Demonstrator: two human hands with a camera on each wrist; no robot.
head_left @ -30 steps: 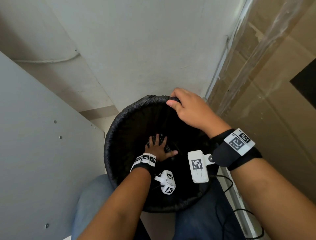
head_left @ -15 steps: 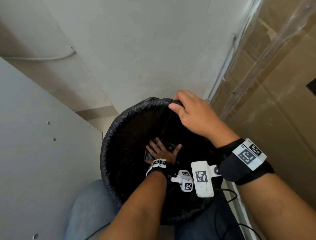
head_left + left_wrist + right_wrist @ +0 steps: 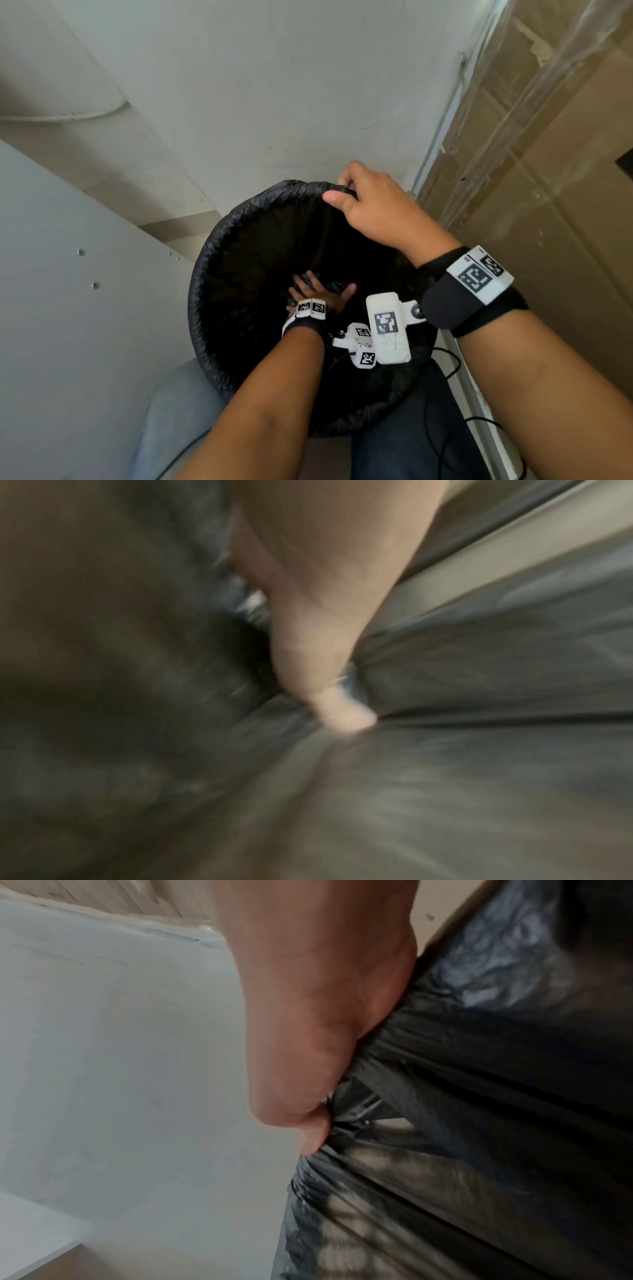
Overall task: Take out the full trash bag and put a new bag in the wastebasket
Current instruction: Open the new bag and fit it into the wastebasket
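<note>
Cramped corner this was, pale wall (image 3: 260, 85) behind and a grey panel (image 3: 68, 308) on the left. Right hand (image 3: 373, 209) had thumb and fingers pinched on a gathered bit of the bag (image 3: 212, 260) at the far rim, and the right wrist view showed the black film bunched into tight pleats under that pinch. Left hand (image 3: 320, 294) was down at the bottom of the bin (image 3: 359, 425), fingers spread and pressing the liner flat; its wrist view was blurry, but one fingertip (image 3: 346, 718) was clearly poking into the plastic, creases fanning out from it. So that hand was flat and open, gripping nothing. The bag itself sat inside the bin with its edge rolled over the rim all round, so my guess is this was the new bag being seated, nearly done. What could go wrong: the film looked thin, glossy and crinkly, so a fingertip shoved hard into the bottom might punch through. Pulling up at the rim while the other hand pushed down could also drag the rolled edge off the near side, and air trapped underneath would leave it ballooned instead of sitting flat. The bin's round and light-looking, wedged between the knees, so it might tip. Taped cardboard (image 3: 548, 205) stood on the right, and cables (image 3: 445, 363) trailed nearby.
</note>
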